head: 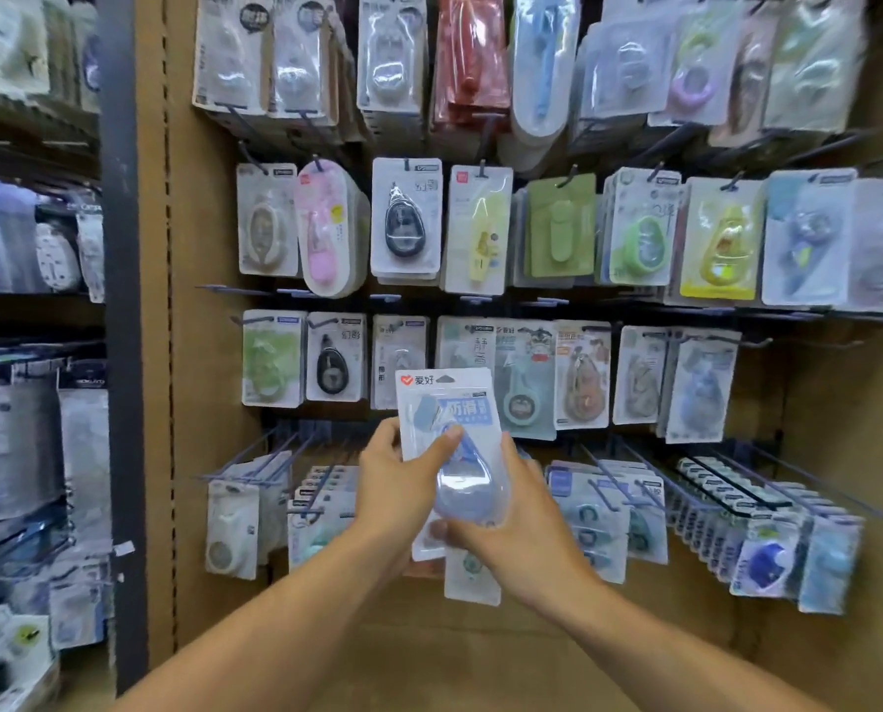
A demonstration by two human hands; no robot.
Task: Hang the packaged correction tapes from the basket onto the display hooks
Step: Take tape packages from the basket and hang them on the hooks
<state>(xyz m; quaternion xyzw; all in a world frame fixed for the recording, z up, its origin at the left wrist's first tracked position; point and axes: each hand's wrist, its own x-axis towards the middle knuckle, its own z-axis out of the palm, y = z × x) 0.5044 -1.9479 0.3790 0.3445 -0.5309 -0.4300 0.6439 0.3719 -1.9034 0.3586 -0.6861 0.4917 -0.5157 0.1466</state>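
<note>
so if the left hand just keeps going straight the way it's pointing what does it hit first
Probably the display packs right behind the held correction tape pack. The left hand points up and forward toward that third row, though depth is hard to judge.

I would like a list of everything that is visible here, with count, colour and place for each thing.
held correction tape pack: one, white card with a blue tape under a clear blister, centre, in front of the display
hung correction tape packs: too many to count, mixed colours (pink, black, yellow, green, blue, red), in rows across the board
display hooks: many, dark metal, several in the lower row bare at the tip
backing board: one, brown, behind the hooks
side shelves: several, dark, at the left, with blurred packaged goods
left hand: holds the pack's left edge, thumb on the blister
right hand: holds the pack's lower right
</note>
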